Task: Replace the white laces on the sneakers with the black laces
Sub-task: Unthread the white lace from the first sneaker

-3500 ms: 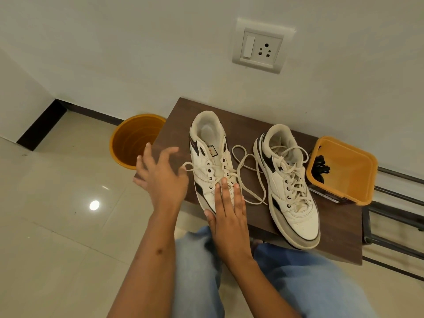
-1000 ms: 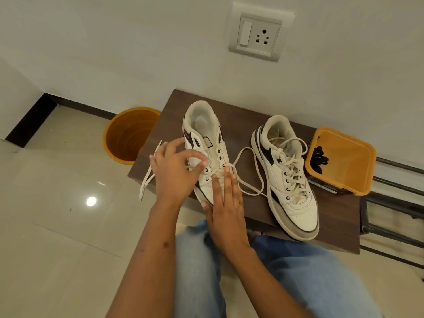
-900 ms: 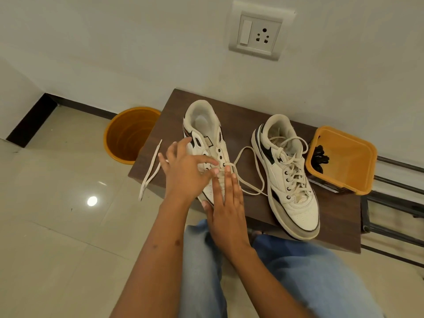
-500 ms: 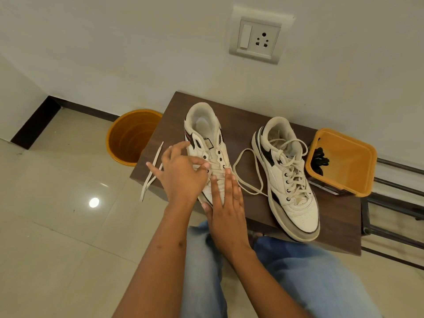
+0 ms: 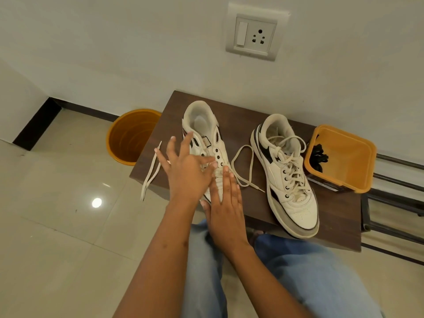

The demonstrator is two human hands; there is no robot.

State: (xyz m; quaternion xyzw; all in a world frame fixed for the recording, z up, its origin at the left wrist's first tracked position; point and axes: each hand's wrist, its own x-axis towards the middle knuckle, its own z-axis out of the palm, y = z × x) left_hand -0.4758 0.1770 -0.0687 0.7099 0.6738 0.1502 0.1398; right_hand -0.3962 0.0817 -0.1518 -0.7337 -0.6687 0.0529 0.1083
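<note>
The right hand [image 5: 226, 203] lay flat on the near sneaker [image 5: 207, 143], holding nothing; the left hand [image 5: 187, 171], fingers spread, picked at its half-freed white lace [image 5: 150, 171]. The far sneaker [image 5: 289, 180] remained laced. Black laces [image 5: 319, 154] waited unused in the tub [image 5: 344, 161].

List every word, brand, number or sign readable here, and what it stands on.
None can be read.
Tongue tag on the left sneaker: a small patch with marks, too blurred to read.
Strip under the orange tray: dark with pale marks, too small to read.
Wall socket plate: no text shows.
</note>
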